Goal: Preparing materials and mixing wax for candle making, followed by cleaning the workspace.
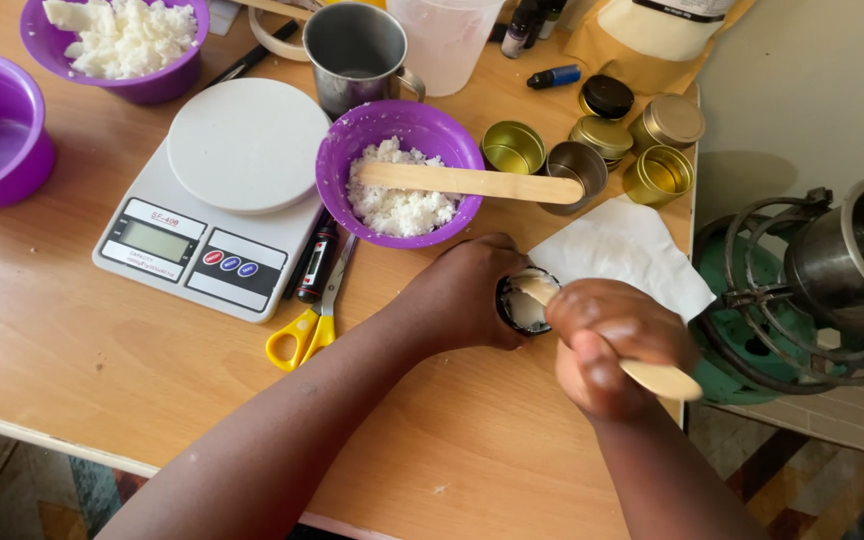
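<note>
Head view: left hand [467, 295] is gripping the tin [524, 302]; right hand [607, 345], just right, is closing around a stick [652, 376] reaching leftward into it.

Single head-worn view, looking steeply down and forward over the wooden worktop [102, 360] from close range. Both forearms enter from the bottom edge; the left hand [467, 295] and right hand [607, 345] meet just right of centre. Beyond the hands the worktop's far clutter reaches the top edge; floor shows beneath them.
</note>
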